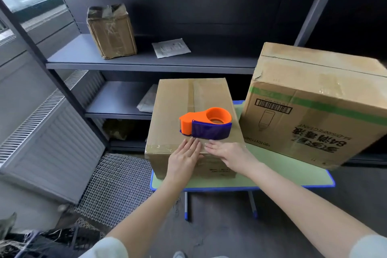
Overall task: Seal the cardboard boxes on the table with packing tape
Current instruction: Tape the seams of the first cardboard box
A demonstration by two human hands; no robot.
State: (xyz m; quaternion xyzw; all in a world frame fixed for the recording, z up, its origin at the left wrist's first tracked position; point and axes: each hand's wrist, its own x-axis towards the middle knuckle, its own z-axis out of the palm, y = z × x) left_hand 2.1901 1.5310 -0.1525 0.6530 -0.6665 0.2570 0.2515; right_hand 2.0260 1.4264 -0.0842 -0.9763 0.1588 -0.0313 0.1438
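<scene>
A closed brown cardboard box stands on the left half of a small green table. Clear tape runs along its top seam. An orange and purple tape dispenser rests on the box top, near the front edge. My left hand lies flat over the front top edge of the box, fingers together, just below the dispenser. My right hand presses flat on the same edge beside it. A larger box with a green stripe and barcode stands tilted on the right of the table.
Dark metal shelving stands behind the table, holding a worn taped box and a white packet. A grey radiator panel leans at the left. Wire mesh lies on the floor beside the table.
</scene>
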